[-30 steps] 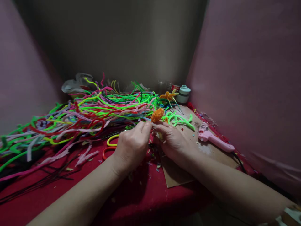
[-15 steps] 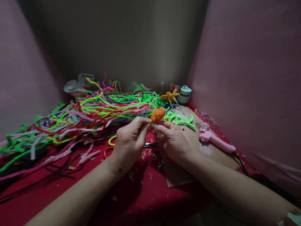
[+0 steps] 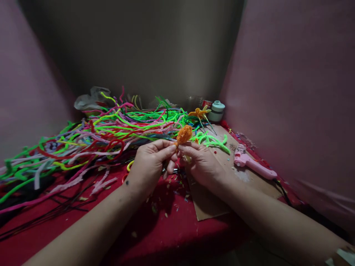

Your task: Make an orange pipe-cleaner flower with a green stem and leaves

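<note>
An orange fuzzy piece [image 3: 184, 134], rounded like a bud, stands up between my fingertips near the middle of the view. My left hand [image 3: 151, 162] pinches its lower end between thumb and forefinger. From the other side my right hand [image 3: 202, 162] grips the same base, its thumb almost touching the left thumb. Behind and left of my hands spreads a large heap of coloured pipe cleaners [image 3: 119, 125]. Scissors with a yellow handle [image 3: 129, 166] lie partly hidden behind my left hand.
A pink glue gun [image 3: 256, 166] lies on the cardboard [image 3: 210, 207] at right, near bright green curled pieces [image 3: 213, 141]. Orange flowers on stems [image 3: 199, 113] and a pale green bottle [image 3: 217, 111] stand behind. Scraps dot the red cloth [image 3: 172, 225].
My left hand has rolled over, its lower fingers now showing beneath the thumb and covering more of the scissors. The orange piece has turned more upright and shifted slightly left.
</note>
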### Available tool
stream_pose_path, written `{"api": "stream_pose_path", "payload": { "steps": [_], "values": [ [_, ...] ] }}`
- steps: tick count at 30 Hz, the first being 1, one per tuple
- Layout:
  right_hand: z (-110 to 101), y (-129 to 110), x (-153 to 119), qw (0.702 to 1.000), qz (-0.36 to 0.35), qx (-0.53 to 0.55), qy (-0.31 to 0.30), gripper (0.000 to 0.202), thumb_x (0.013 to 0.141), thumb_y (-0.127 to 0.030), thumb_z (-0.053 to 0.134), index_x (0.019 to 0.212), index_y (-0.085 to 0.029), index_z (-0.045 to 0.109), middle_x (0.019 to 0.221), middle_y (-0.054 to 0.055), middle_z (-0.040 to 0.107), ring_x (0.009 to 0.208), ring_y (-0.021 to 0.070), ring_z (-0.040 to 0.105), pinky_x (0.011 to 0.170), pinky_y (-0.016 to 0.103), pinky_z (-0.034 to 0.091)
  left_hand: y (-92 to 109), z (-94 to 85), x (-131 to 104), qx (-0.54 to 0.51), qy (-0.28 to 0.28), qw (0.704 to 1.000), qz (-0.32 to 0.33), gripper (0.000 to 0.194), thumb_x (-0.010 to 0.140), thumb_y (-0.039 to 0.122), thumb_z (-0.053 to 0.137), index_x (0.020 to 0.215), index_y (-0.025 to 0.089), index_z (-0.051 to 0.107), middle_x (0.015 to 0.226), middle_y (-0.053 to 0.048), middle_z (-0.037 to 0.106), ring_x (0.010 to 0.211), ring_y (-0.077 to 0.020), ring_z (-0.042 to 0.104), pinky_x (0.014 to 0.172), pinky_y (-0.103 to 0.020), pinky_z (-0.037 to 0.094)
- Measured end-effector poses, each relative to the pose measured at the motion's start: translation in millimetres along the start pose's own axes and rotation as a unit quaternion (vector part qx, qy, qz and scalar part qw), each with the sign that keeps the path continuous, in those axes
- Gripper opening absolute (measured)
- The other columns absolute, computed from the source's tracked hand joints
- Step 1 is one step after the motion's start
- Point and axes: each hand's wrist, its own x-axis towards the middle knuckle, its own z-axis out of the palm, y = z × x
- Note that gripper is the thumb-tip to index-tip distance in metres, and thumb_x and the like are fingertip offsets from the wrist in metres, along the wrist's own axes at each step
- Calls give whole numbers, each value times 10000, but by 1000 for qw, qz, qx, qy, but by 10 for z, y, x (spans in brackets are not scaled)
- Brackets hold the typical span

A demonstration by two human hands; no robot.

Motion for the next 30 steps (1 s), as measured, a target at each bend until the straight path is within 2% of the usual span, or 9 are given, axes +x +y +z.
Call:
{"api": "stream_pose_path", "payload": {
  "steps": [8, 10, 12, 14, 16, 18, 20, 26, 30],
  "values": [
    [-73, -2, 38, 995, 70, 67, -21, 256, 568, -177, 747, 819, -198, 700, 749, -6, 665, 637, 114, 542, 638, 268, 406, -37, -95, 113, -80, -130, 980, -124, 156, 757, 209, 569, 631, 139, 509, 467, 69, 438, 277, -1, 267, 298, -136, 222],
    [-73, -2, 38, 996, 62, 71, 4, 190, 559, -178, 746, 741, -197, 696, 692, -20, 649, 613, 109, 519, 611, 255, 382, -27, -70, 94, -7, -127, 986, -106, 184, 783, 254, 547, 636, 157, 495, 453, 69, 433, 286, -21, 279, 305, -154, 235],
    [-63, 3, 39, 995, 54, 79, 31, 142, 565, -179, 742, 694, -204, 689, 663, -26, 638, 601, 111, 498, 585, 250, 359, -44, -36, 54, 145, -76, 986, -11, 196, 831, 303, 501, 689, 170, 519, 463, 54, 469, 332, -54, 362, 356, -174, 305],
    [-52, 10, 37, 994, 46, 86, 45, 132, 577, -172, 733, 696, -214, 693, 686, -20, 649, 621, 123, 498, 586, 256, 356, -98, -19, 20, 329, 6, 934, 141, 159, 850, 306, 484, 802, 177, 564, 578, 18, 561, 459, -91, 485, 460, -196, 384],
    [-45, 19, 31, 994, 36, 82, 56, 135, 582, -155, 727, 698, -217, 698, 711, -13, 658, 645, 129, 507, 600, 261, 360, -171, -33, 12, 472, 30, 841, 263, 131, 831, 289, 514, 855, 175, 574, 746, -34, 630, 644, -142, 577, 589, -234, 434],
    [-49, 30, 23, 996, 31, 64, 56, 127, 589, -160, 732, 698, -217, 701, 696, -14, 650, 631, 123, 500, 600, 262, 355, -224, -69, 28, 555, 35, 768, 316, 145, 859, 251, 456, 855, 169, 576, 790, -58, 637, 703, -163, 590, 629, -249, 428],
    [-60, 39, 15, 997, 27, 41, 51, 120, 605, -195, 745, 714, -223, 703, 673, -20, 635, 589, 111, 469, 568, 256, 328, -232, -103, 44, 575, 35, 749, 328, 178, 877, 221, 410, 832, 172, 576, 742, -42, 621, 657, -147, 570, 612, -238, 408],
    [-47, -13, -32, 1000, -8, -16, 1, 140, 628, -225, 747, 765, -236, 718, 774, -4, 666, 633, 116, 483, 578, 262, 330, -70, -56, -17, 422, 32, 878, 224, 170, 858, 255, 460, 755, 177, 571, 564, 44, 461, 497, -83, 400, 497, -189, 334],
    [-23, -77, -43, 999, -16, -26, -10, 126, 619, -205, 731, 740, -241, 724, 799, -10, 672, 687, 118, 512, 619, 262, 345, 18, 5, -58, 307, 23, 941, 138, 145, 817, 270, 509, 735, 175, 584, 519, 57, 404, 445, -71, 321, 408, -184, 263]
  ]
}}
